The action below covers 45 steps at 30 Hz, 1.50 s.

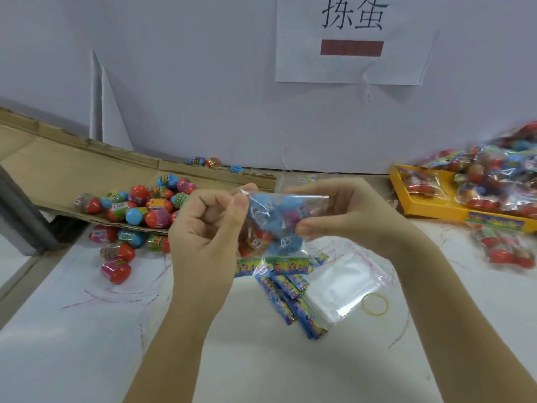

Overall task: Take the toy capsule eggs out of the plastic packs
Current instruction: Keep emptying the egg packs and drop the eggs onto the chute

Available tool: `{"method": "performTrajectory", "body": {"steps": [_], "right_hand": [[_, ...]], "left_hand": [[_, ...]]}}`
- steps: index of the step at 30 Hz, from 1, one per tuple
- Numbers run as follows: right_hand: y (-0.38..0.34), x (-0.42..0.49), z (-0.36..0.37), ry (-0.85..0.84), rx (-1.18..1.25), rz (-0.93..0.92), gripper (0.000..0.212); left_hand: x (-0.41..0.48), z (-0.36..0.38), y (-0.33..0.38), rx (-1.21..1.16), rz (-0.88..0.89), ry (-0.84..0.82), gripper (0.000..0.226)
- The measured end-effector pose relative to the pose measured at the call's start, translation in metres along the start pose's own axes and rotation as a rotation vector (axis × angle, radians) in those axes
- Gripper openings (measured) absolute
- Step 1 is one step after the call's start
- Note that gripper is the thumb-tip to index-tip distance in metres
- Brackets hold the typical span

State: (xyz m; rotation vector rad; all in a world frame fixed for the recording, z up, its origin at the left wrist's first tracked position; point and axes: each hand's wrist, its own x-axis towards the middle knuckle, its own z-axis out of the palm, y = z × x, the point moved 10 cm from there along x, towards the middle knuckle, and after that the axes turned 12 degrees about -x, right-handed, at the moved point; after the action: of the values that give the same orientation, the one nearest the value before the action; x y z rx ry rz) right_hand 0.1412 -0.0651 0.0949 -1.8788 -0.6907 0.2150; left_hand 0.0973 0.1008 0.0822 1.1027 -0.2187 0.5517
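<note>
Both hands hold one plastic pack (313, 203) up over the bench (87, 344), likely to pull its mouth apart: the left hand (203, 228) pinches the top left edge with fingers curled, the right hand (343, 216) pinches the right side. Its eggs (270, 221) (mostly blue) are inside. Left, loose eggs (139, 210) heap on cardboard (58, 170); right, full packs (494, 175) crowd a yellow tray (430, 210); empty bags (348, 283) lie beneath, nothing in the way

both hands (203, 225) pinching plastic pack (279, 219) (eggs inside)
</note>
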Motion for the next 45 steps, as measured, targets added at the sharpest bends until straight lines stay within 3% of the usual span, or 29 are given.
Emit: {"method": "performTrajectory", "body": {"steps": [13, 18, 22, 27, 32, 34, 36, 38, 45], "right_hand": [[0.001, -0.003, 0.004, -0.047, 0.124, -0.019, 0.042], [-0.002, -0.003, 0.003, -0.003, -0.004, -0.029, 0.040], [0.000, 0.001, -0.002, 0.096, 0.038, 0.009, 0.014], [-0.001, 0.002, -0.010, 0.174, -0.010, -0.021, 0.008], [0.006, -0.007, -0.040, 0.301, 0.119, -0.022, 0.011], [0.010, -0.008, -0.037, 0.259, 0.191, -0.008, 0.018], [0.016, -0.006, -0.029, 0.235, 0.234, 0.020, 0.022], [0.020, -0.004, -0.023, 0.227, 0.241, 0.045, 0.023], [0.018, -0.004, -0.023, 0.245, 0.226, 0.056, 0.022]], "left_hand": [[0.000, -0.003, -0.027, -0.179, -0.294, 0.073, 0.020], [0.002, -0.022, -0.023, -0.094, -0.216, 0.195, 0.031], [0.000, -0.027, -0.021, -0.093, -0.161, 0.248, 0.033], [0.000, -0.028, -0.019, -0.047, -0.145, 0.239, 0.029], [0.008, -0.038, -0.014, -0.229, -0.154, 0.268, 0.022], [0.011, -0.029, -0.017, -0.262, -0.220, 0.170, 0.015], [0.007, -0.006, -0.021, -0.182, -0.289, -0.030, 0.004], [-0.002, 0.014, -0.024, -0.136, -0.319, -0.186, 0.017], [-0.001, 0.017, -0.002, -0.087, -0.124, -0.232, 0.020]]}}
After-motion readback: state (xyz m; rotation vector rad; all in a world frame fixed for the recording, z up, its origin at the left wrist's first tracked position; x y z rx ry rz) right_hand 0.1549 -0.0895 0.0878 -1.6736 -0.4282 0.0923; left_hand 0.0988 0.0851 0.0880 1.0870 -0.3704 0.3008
